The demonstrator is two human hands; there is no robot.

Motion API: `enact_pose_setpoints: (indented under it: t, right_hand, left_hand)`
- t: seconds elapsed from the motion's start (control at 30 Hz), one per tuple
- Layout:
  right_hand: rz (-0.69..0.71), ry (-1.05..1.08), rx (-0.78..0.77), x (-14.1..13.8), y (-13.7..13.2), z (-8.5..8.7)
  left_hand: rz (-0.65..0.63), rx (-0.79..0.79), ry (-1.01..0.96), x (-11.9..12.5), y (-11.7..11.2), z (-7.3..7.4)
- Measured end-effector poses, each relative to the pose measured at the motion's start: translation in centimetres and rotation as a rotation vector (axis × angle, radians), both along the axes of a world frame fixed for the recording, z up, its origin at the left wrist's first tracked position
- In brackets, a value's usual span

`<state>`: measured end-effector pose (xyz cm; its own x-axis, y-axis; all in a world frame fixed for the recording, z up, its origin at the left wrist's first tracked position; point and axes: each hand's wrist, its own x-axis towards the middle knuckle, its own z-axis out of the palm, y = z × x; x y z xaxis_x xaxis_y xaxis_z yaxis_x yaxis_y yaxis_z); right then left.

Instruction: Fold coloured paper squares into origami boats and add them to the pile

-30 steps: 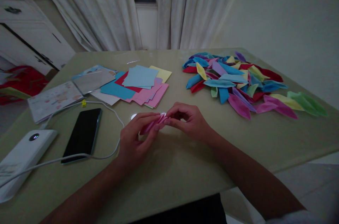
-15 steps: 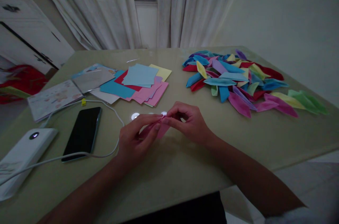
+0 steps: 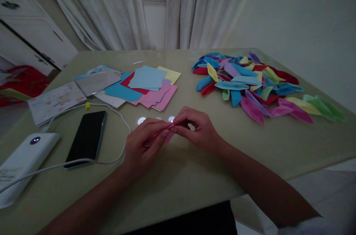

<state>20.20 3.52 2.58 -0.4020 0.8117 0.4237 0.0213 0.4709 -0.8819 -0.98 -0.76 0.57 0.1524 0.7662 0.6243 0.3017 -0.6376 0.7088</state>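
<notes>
Between my two hands, just above the table, is a folded piece of pink paper (image 3: 168,138). My left hand (image 3: 146,142) is closed on its left part, thumb in front and fingers behind. The thumb and forefinger of my right hand (image 3: 196,127) pinch its upper right end. My fingers cover much of the paper, so its full shape is hidden. Beyond my hands lies a spread of square paper sheets (image 3: 148,77) in blue, pink, red, teal and yellow. Farther right is a heap of folded paper pieces (image 3: 239,79) in many colours, pointed at their ends.
A black-screened phone (image 3: 87,136) lies left of my left hand. Beside it, a white power bank (image 3: 30,164) has a white cable (image 3: 122,120) looping near that hand. Printed packets (image 3: 57,101) rest at the far left of the table (image 3: 178,190). Curtains (image 3: 116,9) hang behind.
Less of the pink paper shows below my fingers now, and my right fingertips have shifted slightly along its edge. Both hands keep their hold. The view has moved a little.
</notes>
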Motion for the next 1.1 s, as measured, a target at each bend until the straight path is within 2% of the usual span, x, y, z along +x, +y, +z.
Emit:
enact_pose_setpoints:
  t: [0.13, 0.27, 0.4, 0.7, 0.83, 0.97, 1.1]
  right_hand:
    - [-0.048, 0.025, -0.074, -0.2, -0.3, 0.0]
    - [0.079, 0.099, -0.236, 0.0, -0.3, 0.1]
    - [0.103, 0.157, -0.32, 0.0, -0.3, 0.0]
    - [0.109, 0.008, -0.205, 0.5, 0.4, -0.2]
    - [0.079, -0.019, -0.162, 1.3, 1.4, -0.4]
    - [0.074, -0.022, -0.1, 2.1, 2.5, -0.7]
    - [0.053, -0.01, -0.038, 2.6, 2.9, -0.8]
  left_hand:
    - [0.08, 0.08, 0.009, 0.1, -0.2, 0.1]
    - [0.15, 0.208, 0.092, 0.2, 0.0, 0.1]
    - [0.155, 0.286, 0.175, 0.2, 0.2, -0.2]
    - [0.179, 0.253, 0.233, 0.1, 0.5, -0.4]
    - [0.212, 0.176, 0.199, -0.5, 0.9, -0.2]
    - [0.329, -0.068, 0.05, -0.8, 1.8, -0.4]
    - [0.172, -0.388, -0.166, -0.6, 2.9, -1.6]
